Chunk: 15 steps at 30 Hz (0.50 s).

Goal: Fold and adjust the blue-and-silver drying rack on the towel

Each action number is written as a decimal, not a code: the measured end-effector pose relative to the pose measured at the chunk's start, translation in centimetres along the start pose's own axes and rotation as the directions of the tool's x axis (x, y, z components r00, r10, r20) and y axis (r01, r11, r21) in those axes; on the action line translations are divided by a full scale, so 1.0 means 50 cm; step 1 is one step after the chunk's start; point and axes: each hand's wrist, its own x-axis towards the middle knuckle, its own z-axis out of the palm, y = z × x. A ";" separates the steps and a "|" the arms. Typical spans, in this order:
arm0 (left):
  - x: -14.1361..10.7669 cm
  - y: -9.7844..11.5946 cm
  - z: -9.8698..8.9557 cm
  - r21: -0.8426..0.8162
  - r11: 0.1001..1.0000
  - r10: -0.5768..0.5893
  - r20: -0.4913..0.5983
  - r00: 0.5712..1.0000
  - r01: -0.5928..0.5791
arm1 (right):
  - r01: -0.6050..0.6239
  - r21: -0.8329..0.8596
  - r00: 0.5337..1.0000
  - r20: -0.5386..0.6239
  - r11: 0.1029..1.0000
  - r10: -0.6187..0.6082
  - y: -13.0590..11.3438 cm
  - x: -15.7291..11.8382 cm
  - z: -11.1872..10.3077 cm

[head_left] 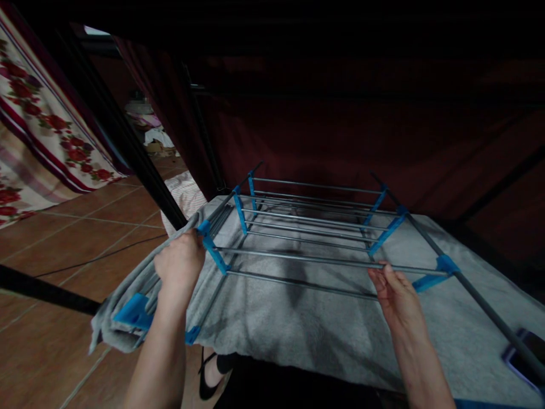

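Head view: I observe, from afar, the rack of grey rods and blue joints (pixel 298 257) on the grey cloth (pixel 272 326), spanning the space between and beyond both hands. The left hand (pixel 181 258) closes round its left rail, beside a blue joint (pixel 204 229); the right hand (pixel 398 292) pinches a near crossrod (pixel 332 261).

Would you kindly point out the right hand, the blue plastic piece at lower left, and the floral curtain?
Right hand (pixel 397 291): head view, middle of the hand.
Blue plastic piece (pixel 131 310): head view, its flat face.
Floral curtain (pixel 55 122): head view, its printed middle.
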 end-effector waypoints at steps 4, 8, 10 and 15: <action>-0.014 0.022 -0.015 0.137 0.990 -0.037 0.046 0.998 0.030 | -0.042 -0.063 0.999 0.029 0.997 0.044 0.012 -0.017 -0.028; -0.016 0.028 -0.014 0.154 0.988 -0.034 0.042 0.999 0.028 | -0.119 -0.066 0.993 0.016 0.991 0.120 0.061 -0.048 -0.067; -0.017 0.029 -0.011 0.147 0.988 -0.039 0.024 0.999 0.035 | -0.149 -0.050 0.989 0.002 0.988 0.149 0.091 -0.074 -0.083; -0.011 0.006 -0.004 0.057 0.997 -0.047 0.026 0.999 0.045 | -0.222 -0.039 0.975 -0.038 0.974 0.221 0.152 -0.156 -0.111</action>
